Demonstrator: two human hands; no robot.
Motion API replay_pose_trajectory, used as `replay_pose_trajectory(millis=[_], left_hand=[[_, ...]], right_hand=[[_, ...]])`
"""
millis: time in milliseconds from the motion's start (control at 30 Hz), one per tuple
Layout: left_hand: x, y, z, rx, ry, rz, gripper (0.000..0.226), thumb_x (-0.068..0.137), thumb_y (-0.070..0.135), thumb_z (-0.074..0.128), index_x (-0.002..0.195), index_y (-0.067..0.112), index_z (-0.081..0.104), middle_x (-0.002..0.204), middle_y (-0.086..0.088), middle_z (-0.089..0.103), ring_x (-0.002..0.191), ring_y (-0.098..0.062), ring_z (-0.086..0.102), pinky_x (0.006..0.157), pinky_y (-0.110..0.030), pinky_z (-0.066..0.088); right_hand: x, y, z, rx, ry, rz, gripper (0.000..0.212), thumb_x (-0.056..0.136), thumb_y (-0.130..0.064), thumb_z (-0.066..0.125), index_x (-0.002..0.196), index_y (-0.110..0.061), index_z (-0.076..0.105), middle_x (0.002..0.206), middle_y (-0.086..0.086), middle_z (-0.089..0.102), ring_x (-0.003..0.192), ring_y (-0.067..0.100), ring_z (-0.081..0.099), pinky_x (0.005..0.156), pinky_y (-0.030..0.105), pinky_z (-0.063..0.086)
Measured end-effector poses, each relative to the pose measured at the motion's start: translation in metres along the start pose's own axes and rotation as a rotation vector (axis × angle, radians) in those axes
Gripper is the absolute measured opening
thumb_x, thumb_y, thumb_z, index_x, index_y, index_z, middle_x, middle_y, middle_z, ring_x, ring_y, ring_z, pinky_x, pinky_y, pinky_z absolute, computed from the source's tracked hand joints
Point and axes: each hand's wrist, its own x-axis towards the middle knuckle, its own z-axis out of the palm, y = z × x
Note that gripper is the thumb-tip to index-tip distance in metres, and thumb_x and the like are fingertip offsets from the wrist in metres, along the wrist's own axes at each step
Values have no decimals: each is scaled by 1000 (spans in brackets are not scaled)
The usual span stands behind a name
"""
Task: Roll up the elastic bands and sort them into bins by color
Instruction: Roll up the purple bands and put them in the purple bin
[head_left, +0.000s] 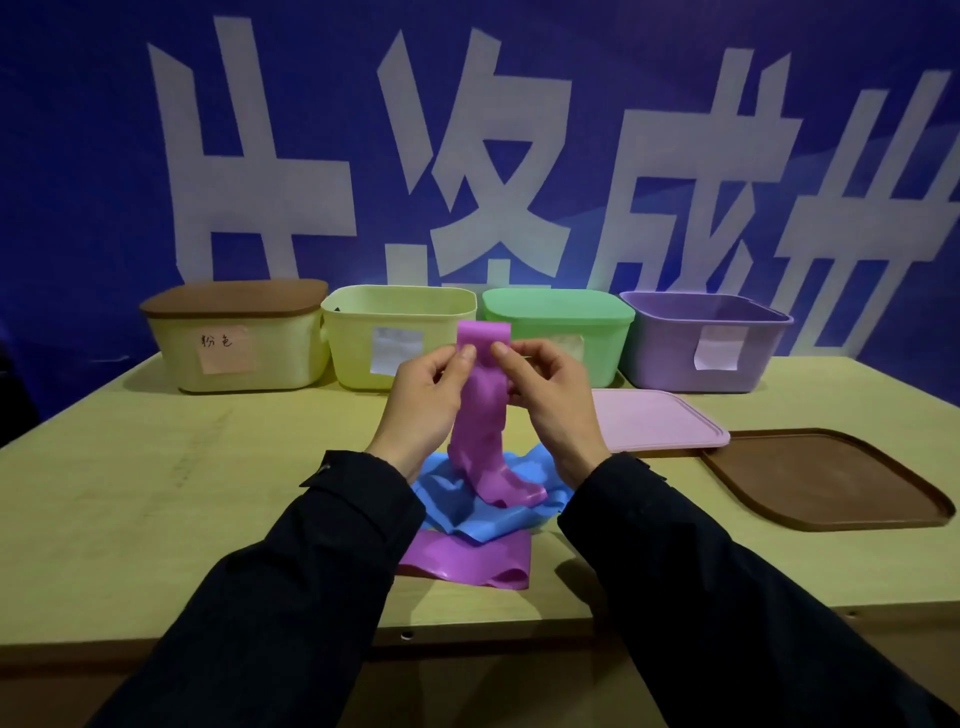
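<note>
Nearest, along the table (104, 545) front edge, two dark sleeves reaching in from below. Just beyond, a second pink-purple band (467, 561) lying flat close to that front edge, partly under a crumpled blue band (478, 514). Bare tabletop wide open to the left of this pile; less room to the right, taken up by a brown lid (826, 480) lying flat near the right edge and a pink lid (654, 421) just behind it, overlapping its back rim.

Above the pile, a pink-purple band (480, 405) held upright, lower end draped onto the blue one. Left hand (426, 400) and right hand (550, 395) pinching its upper part from either side, thumbs on the near face, fingers curled behind, top edge standing free above the thumbs.

Along the far edge, against a blue banner (78, 156) with large white characters, four bins side by side: yellow bin with brown lid (234, 338), open yellow-green bin (400, 332), green lidded bin (561, 322), open purple bin (706, 343). Paper labels on each front.
</note>
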Motion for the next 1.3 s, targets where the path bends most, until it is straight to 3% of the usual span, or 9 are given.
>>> replay_pose_trajectory(millis=[167, 333, 433, 533, 633, 833, 1000, 1200, 1300], left_hand=[[0, -16, -5, 65, 29, 9, 18, 102, 20, 60, 101, 13, 77, 96, -13, 77, 83, -15, 67, 82, -44, 56], [6, -41, -12, 59, 109, -22, 16, 96, 25, 67, 96, 11, 75, 94, -15, 75, 84, -20, 66, 84, -52, 57], [5, -57, -13, 76, 141, -42, 14, 97, 18, 67, 88, 9, 73, 81, -10, 72, 73, -12, 59, 70, -35, 51], [3, -60, -9, 63, 135, -36, 9, 98, 16, 66, 94, 12, 74, 88, -3, 74, 77, -9, 63, 72, -26, 51], [0, -60, -5, 41, 100, -2, 12, 99, 13, 63, 105, 15, 73, 100, -8, 76, 88, -11, 68, 79, -28, 55], [0, -59, -7, 38, 112, 31, 14, 100, 14, 62, 98, 21, 74, 97, -13, 75, 82, -11, 64, 77, -34, 54], [13, -57, -11, -109, 130, -54, 15, 91, 26, 67, 96, 25, 80, 101, -14, 76, 90, -24, 67, 89, -51, 55], [19, -66, -11, -74, 103, -48, 16, 95, 22, 65, 94, 25, 81, 98, -13, 76, 86, -22, 66, 84, -50, 56], [16, -65, -12, -51, 91, -22, 18, 93, 25, 63, 91, 15, 78, 94, -18, 74, 81, -22, 64, 78, -44, 54]], right_hand=[[8, 13, 1, -38, -46, 37, 11, 96, -13, 67, 93, -3, 71, 65, -8, 66, 61, 5, 56, 62, 24, 51], [8, 38, 3, -54, -35, 62, 16, 98, -11, 64, 93, 3, 71, 68, -1, 64, 62, 9, 52, 61, 26, 51], [5, 56, 1, -80, -59, 80, 17, 98, -11, 63, 92, 3, 70, 73, 8, 60, 67, 14, 52, 63, 32, 49], [5, 61, 1, -85, -84, 68, 16, 98, -12, 63, 91, 0, 70, 76, 12, 61, 71, 18, 51, 66, 37, 47], [4, 62, 1, -84, -90, 54, 14, 97, -11, 65, 93, 1, 71, 77, 6, 67, 72, 13, 56, 65, 34, 49], [3, 58, 2, -83, -98, 17, 11, 97, -10, 66, 89, -3, 69, 74, 4, 65, 69, 14, 55, 62, 34, 49], [16, 57, 6, -75, -131, -2, 8, 95, -12, 67, 91, -6, 67, 69, 17, 57, 65, 24, 48, 60, 43, 43], [17, 68, 2, -4, -126, 34, 4, 96, -8, 66, 94, -11, 65, 74, 18, 60, 69, 23, 50, 60, 35, 47], [17, 66, 1, 30, -108, 57, 11, 94, -5, 67, 99, -12, 61, 76, 22, 59, 68, 24, 52, 57, 31, 48]])
